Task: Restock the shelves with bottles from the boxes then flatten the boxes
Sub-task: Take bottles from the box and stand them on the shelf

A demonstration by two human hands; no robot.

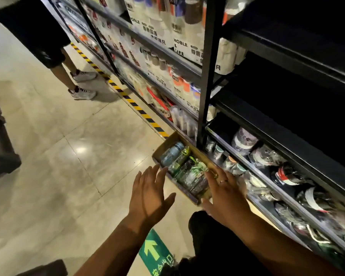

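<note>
An open cardboard box lies on the floor against the foot of the dark metal shelving. Inside it lie several plastic-wrapped bottles, blue and green. My left hand hovers just left of the box with its fingers spread and holds nothing. My right hand, with a ring on one finger, reaches over the box's near right end with straight fingers; whether it touches the box is unclear. The bottom shelf to the right holds several wrapped bottles and cups.
A person's legs in white sneakers stand up the aisle on the left. Yellow-black tape runs along the shelf foot. A green arrow sticker marks the floor by my knee. Upper shelves hold boxed goods; a dark unit stands left.
</note>
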